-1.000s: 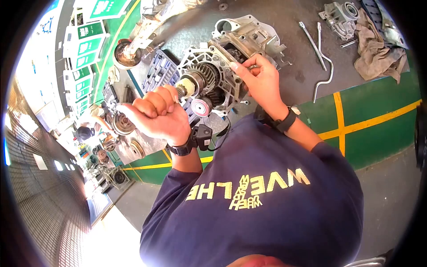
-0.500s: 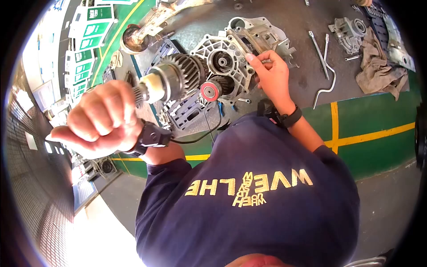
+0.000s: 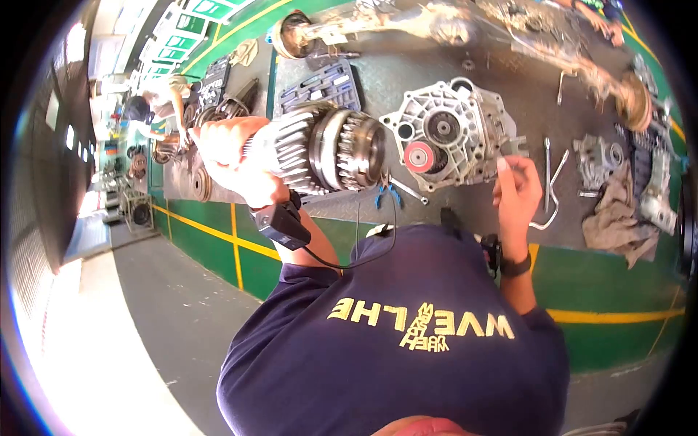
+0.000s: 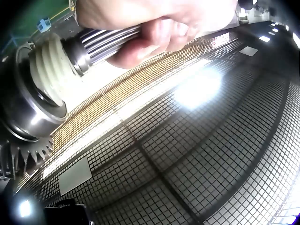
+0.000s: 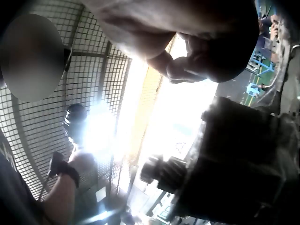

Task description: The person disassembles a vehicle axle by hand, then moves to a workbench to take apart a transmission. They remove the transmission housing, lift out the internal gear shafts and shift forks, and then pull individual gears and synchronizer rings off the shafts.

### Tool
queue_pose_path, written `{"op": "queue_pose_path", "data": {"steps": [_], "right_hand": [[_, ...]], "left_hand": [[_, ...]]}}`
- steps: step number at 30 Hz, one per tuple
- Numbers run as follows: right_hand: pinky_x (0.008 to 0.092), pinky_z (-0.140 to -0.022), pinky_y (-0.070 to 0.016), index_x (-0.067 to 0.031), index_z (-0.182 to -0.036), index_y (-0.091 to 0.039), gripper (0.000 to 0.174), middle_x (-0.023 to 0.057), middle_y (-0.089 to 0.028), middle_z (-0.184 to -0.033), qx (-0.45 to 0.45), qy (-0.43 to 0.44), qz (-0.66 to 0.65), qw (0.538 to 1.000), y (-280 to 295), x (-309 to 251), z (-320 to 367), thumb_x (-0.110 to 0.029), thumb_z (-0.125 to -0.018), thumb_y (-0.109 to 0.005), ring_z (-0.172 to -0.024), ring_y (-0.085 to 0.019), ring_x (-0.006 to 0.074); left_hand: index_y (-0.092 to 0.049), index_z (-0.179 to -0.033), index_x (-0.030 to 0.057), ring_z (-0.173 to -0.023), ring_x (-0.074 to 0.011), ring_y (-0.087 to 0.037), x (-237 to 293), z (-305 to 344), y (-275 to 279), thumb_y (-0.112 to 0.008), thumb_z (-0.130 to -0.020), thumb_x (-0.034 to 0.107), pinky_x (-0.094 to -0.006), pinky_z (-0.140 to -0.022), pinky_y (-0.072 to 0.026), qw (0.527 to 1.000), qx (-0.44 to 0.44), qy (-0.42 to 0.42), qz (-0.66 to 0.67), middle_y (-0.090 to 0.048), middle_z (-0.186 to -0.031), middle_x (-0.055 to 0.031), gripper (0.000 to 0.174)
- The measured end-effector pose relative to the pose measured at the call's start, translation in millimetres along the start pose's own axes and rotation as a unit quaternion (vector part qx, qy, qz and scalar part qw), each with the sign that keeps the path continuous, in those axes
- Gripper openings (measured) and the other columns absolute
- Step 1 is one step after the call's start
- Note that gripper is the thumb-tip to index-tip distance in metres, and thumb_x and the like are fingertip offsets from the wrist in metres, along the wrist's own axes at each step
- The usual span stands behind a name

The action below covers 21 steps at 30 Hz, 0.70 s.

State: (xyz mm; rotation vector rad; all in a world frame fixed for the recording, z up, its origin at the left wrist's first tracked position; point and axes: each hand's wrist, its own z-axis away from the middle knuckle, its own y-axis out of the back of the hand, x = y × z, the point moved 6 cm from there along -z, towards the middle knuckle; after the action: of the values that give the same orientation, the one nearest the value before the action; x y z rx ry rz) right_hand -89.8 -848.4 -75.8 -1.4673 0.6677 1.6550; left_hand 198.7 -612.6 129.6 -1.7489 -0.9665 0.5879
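Observation:
In the head view my left hand (image 3: pixel 243 156) grips the splined end of a gear shaft (image 3: pixel 291 149), raised off the bench. The left wrist view shows the fingers curled round the splines (image 4: pixel 110 42), with a cream plastic worm gear (image 4: pixel 49 68) and a dark toothed gear (image 4: pixel 26 154) farther along the shaft. The gearbox housing (image 3: pixel 476 120) lies on the bench, with a bearing bore (image 3: pixel 442 127) and a smaller gear shaft with a red-ringed end (image 3: pixel 419 157). My right hand (image 3: pixel 519 190) hovers by the housing's near right side, its fingers loosely bent and holding nothing.
Behind the housing sits an open socket case (image 3: pixel 320 87), and a long rusty axle (image 3: pixel 378 29) spans the back. Blue-handled pliers (image 3: pixel 387 195) and a wrench (image 3: pixel 408 190) lie in front. At right are steel bars (image 3: pixel 548 174), a rag (image 3: pixel 618 218) and another casting (image 3: pixel 600 160).
My left hand has drawn the gear shaft out of the housing and swung its geared end to the right. My right hand has come off the housing edge. The head view has shifted.

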Motion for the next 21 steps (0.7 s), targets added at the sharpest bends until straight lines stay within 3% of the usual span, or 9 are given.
{"op": "queue_pose_path", "data": {"steps": [3, 6, 8, 9, 10, 12, 15, 18, 21], "right_hand": [[0.0197, -0.048, -0.0386, -0.0036, -0.111, -0.059, 0.02, -0.0003, -0.061, -0.072, -0.095, 0.061, -0.023, 0.993, -27, -46, 17, -0.01, -0.095, -0.069, -0.058, -0.052, 0.0037], [0.0226, -0.063, -0.052, -0.0026, -0.123, -0.057, 0.033, 0.0046, -0.067, -0.088, -0.214, 0.075, -0.038, 0.973, -59, -84, 37, -0.005, -0.092, -0.069, -0.078, -0.063, 0.0089], [0.0275, -0.075, -0.0565, -0.0031, -0.135, -0.051, 0.046, 0.0086, -0.068, -0.098, -0.257, 0.053, -0.078, 0.962, -84, -96, 51, -0.005, -0.092, -0.069, -0.087, -0.066, 0.0145], [0.0327, -0.084, -0.0566, -0.0049, -0.144, -0.044, 0.062, 0.0131, -0.065, -0.115, -0.29, 0.011, -0.097, 0.952, -96, -96, 58, -0.004, -0.089, -0.072, -0.098, -0.066, 0.0194], [0.0356, -0.09, -0.0548, -0.0066, -0.149, -0.039, 0.075, 0.016, -0.058, -0.13, -0.29, 0.054, -0.074, 0.953, -106, -90, 65, -0.004, -0.084, -0.077, -0.106, -0.064, 0.0217], [0.0367, -0.093, -0.0533, -0.0083, -0.152, -0.034, 0.088, 0.0181, -0.051, -0.141, -0.283, 0.141, 0.017, 0.949, -127, -101, 82, -0.007, -0.079, -0.083, -0.116, -0.061, 0.0237], [0.0366, -0.094, -0.053, -0.0098, -0.154, -0.03, 0.098, 0.0203, -0.046, -0.146, -0.305, 0.055, -0.001, 0.951, -153, -79, 103, -0.013, -0.076, -0.088, -0.129, -0.054, 0.0266], [0.0423, -0.102, -0.0486, -0.0052, -0.15, -0.036, 0.103, 0.0193, -0.049, -0.145, -0.257, 0.198, 0.216, 0.921, -171, -94, 136, -0.023, -0.067, -0.093, -0.131, -0.053, 0.0303], [0.0457, -0.112, -0.0375, 0.0002, -0.146, -0.04, 0.105, 0.0225, -0.049, -0.142, -0.182, 0.312, 0.321, 0.876, -168, -101, 164, -0.026, -0.06, -0.094, -0.133, -0.046, 0.0416]], "left_hand": [[-0.034, -0.058, 0.0192, -0.04, -0.0071, -0.029, -9, 9, -17, -0.041, -0.107, 0.039, -0.0239, -0.043, -0.0298, 0.999, -0.02, 0.008, -0.026, -0.031, -0.049, 0.0084, 0.053], [-0.036, -0.059, 0.0183, -0.044, -0.0099, -0.025, -14, 24, -25, -0.036, -0.108, 0.045, -0.0282, -0.048, -0.0286, 0.997, -0.03, 0.025, -0.073, -0.028, -0.05, 0.0065, 0.056], [-0.035, -0.06, 0.0173, -0.046, -0.0112, -0.025, -13, 33, -18, -0.032, -0.109, 0.046, -0.0294, -0.05, -0.0275, 0.992, -0.042, 0.029, -0.117, -0.028, -0.051, 0.0053, 0.058], [-0.034, -0.06, 0.0172, -0.045, -0.0114, -0.026, -15, 36, -18, -0.03, -0.11, 0.047, -0.0296, -0.05, -0.028, 0.992, -0.049, 0.036, -0.115, -0.028, -0.05, 0.0049, 0.059], [-0.035, -0.06, 0.0171, -0.045, -0.0119, -0.026, -12, 40, -17, -0.029, -0.11, 0.048, -0.0302, -0.05, -0.0291, 0.99, -0.046, 0.042, -0.127, -0.029, -0.05, 0.0045, 0.059], [-0.037, -0.06, 0.0157, -0.045, -0.0123, -0.028, -6, 48, -22, -0.029, -0.11, 0.043, -0.0297, -0.051, -0.0301, 0.986, -0.067, 0.051, -0.14, -0.029, -0.049, 0.0036, 0.058], [-0.036, -0.06, 0.0162, -0.043, -0.0123, -0.028, 14, 63, -31, -0.027, -0.11, 0.046, -0.0296, -0.049, -0.0308, 0.984, -0.071, 0.07, -0.149, -0.029, -0.049, 0.0036, 0.06], [-0.034, -0.059, 0.0164, -0.041, -0.0136, -0.027, 14, 86, -45, -0.025, -0.111, 0.043, -0.031, -0.046, -0.0306, 0.962, -0.14, 0.108, -0.209, -0.03, -0.048, 0.0036, 0.059], [-0.034, -0.058, 0.0136, -0.041, -0.0147, -0.029, -10, 115, -47, -0.028, -0.111, 0.039, -0.0325, -0.047, -0.0287, 0.925, -0.114, 0.146, -0.331, -0.033, -0.047, 0.0013, 0.059]]}}
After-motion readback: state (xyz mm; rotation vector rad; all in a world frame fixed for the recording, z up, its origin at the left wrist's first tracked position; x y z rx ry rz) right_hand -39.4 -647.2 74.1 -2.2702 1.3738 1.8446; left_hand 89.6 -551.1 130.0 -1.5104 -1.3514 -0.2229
